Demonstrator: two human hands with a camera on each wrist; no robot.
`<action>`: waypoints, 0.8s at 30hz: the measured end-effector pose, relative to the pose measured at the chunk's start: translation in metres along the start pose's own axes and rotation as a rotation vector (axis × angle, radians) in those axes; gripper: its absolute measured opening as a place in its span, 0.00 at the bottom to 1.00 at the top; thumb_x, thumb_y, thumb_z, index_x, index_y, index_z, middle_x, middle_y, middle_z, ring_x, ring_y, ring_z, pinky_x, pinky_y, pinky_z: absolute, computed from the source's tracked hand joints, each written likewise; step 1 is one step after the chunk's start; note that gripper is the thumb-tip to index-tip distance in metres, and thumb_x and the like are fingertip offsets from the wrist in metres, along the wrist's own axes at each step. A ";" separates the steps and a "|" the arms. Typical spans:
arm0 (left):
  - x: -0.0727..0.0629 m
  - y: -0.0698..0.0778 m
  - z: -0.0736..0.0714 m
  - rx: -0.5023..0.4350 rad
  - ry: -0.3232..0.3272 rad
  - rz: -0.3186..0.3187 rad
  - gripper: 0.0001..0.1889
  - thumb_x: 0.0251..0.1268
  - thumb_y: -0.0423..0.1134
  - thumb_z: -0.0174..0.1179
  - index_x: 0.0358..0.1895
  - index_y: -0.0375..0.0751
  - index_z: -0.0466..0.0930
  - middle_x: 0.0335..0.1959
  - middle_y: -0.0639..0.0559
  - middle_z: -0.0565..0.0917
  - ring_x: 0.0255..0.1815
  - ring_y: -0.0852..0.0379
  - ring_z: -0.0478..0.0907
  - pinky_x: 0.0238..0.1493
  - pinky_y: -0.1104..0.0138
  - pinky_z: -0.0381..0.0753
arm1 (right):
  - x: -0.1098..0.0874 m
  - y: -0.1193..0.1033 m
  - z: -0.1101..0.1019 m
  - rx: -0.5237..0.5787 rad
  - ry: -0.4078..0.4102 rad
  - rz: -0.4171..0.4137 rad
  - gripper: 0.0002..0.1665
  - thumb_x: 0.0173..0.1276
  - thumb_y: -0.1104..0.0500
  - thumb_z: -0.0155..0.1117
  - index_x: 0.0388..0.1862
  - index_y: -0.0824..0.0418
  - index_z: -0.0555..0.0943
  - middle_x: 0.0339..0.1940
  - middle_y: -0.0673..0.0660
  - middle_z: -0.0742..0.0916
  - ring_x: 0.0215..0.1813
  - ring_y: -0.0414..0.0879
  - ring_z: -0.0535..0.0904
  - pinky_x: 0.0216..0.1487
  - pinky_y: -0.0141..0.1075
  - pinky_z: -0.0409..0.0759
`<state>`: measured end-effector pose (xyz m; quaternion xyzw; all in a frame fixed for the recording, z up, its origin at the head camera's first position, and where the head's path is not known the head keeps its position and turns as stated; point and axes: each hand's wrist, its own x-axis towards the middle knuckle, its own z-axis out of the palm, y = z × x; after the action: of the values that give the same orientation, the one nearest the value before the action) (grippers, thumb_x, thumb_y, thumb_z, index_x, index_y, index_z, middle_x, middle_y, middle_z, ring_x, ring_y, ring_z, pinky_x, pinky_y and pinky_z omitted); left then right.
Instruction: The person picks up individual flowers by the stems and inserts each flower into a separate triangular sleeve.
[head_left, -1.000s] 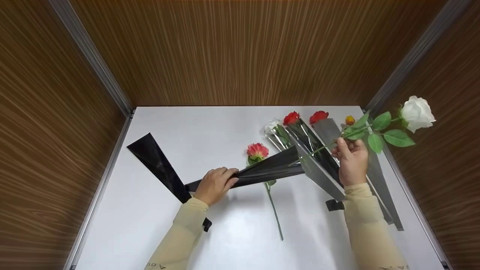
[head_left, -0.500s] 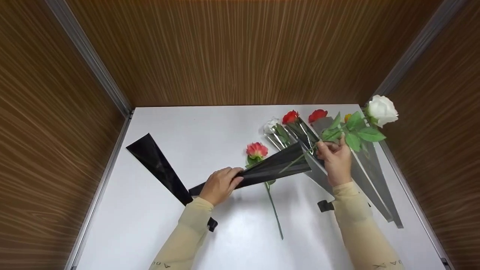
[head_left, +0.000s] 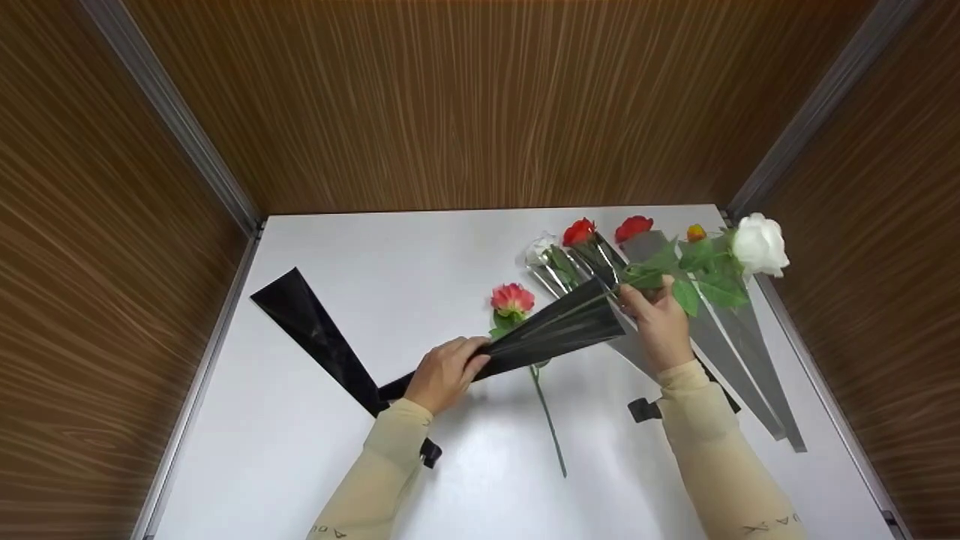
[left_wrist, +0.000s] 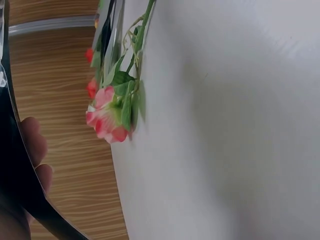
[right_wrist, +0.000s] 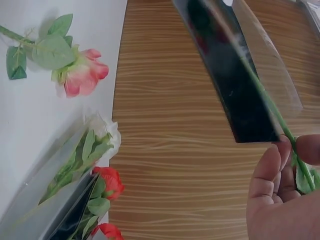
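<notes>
My left hand (head_left: 446,375) grips the narrow part of a black flower sleeve (head_left: 555,330), thumb on the near side, holding it over the table with its wide mouth to the right. In the left wrist view, fingertips (left_wrist: 37,145) show behind the dark sleeve. My right hand (head_left: 660,326) pinches the green stem of a white rose (head_left: 759,244) just below its leaves. The stem (right_wrist: 277,117) runs in at the sleeve's mouth, as the right wrist view shows; its lower end is hidden. The bloom points up and right, outside the sleeve.
A pink flower (head_left: 513,300) lies partly under the held sleeve. Another black sleeve (head_left: 319,337) lies at left. Wrapped flowers lie at right: a white one (head_left: 541,249), red ones (head_left: 579,232) and an orange-yellow one (head_left: 696,232). Wood-grain walls (head_left: 465,112) bound the white table (head_left: 360,262).
My right hand has moved left and slightly down with the white rose, and its stem reaches further into the sleeve. My left hand, still gripping the sleeve, has shifted slightly right.
</notes>
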<state>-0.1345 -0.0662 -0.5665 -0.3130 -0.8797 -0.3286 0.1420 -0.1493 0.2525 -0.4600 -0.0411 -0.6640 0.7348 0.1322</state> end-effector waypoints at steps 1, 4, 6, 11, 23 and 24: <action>0.000 0.000 0.001 -0.005 0.004 0.003 0.18 0.75 0.52 0.47 0.57 0.49 0.77 0.41 0.55 0.83 0.42 0.58 0.80 0.44 0.62 0.79 | 0.000 0.000 0.001 0.009 -0.013 -0.007 0.17 0.68 0.68 0.61 0.50 0.64 0.66 0.36 0.53 0.81 0.35 0.42 0.79 0.39 0.32 0.78; 0.001 0.003 0.005 -0.022 0.003 0.004 0.19 0.76 0.51 0.46 0.57 0.47 0.77 0.42 0.54 0.83 0.43 0.56 0.81 0.44 0.61 0.79 | -0.001 0.001 0.003 0.029 -0.038 -0.027 0.21 0.66 0.69 0.62 0.54 0.65 0.66 0.39 0.56 0.81 0.38 0.42 0.79 0.42 0.33 0.79; 0.002 0.005 0.008 -0.027 0.005 0.004 0.19 0.76 0.51 0.46 0.58 0.46 0.77 0.42 0.52 0.83 0.42 0.55 0.81 0.44 0.60 0.79 | -0.001 0.001 0.003 0.011 -0.042 -0.035 0.22 0.66 0.68 0.63 0.55 0.64 0.66 0.40 0.55 0.81 0.38 0.42 0.80 0.43 0.33 0.79; 0.002 0.009 0.012 -0.040 0.012 -0.012 0.20 0.76 0.51 0.46 0.58 0.43 0.77 0.47 0.50 0.83 0.47 0.54 0.81 0.49 0.61 0.79 | -0.004 -0.001 0.002 -0.016 -0.030 -0.013 0.15 0.72 0.55 0.60 0.50 0.60 0.70 0.35 0.52 0.84 0.32 0.43 0.82 0.41 0.33 0.79; 0.001 0.015 0.020 -0.062 0.091 -0.015 0.18 0.75 0.48 0.49 0.56 0.41 0.78 0.47 0.49 0.83 0.49 0.53 0.81 0.50 0.61 0.78 | -0.001 -0.003 0.001 0.031 0.181 -0.144 0.21 0.70 0.55 0.61 0.58 0.63 0.75 0.48 0.54 0.82 0.52 0.44 0.76 0.56 0.33 0.72; 0.001 0.016 0.020 -0.066 0.100 -0.017 0.18 0.75 0.48 0.49 0.56 0.41 0.78 0.47 0.49 0.83 0.48 0.54 0.81 0.49 0.61 0.78 | 0.000 -0.004 0.001 0.048 0.198 -0.162 0.22 0.69 0.57 0.62 0.59 0.64 0.75 0.50 0.55 0.82 0.54 0.45 0.76 0.58 0.33 0.71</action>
<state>-0.1262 -0.0429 -0.5734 -0.2934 -0.8628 -0.3738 0.1728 -0.1492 0.2517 -0.4561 -0.0565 -0.6311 0.7297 0.2568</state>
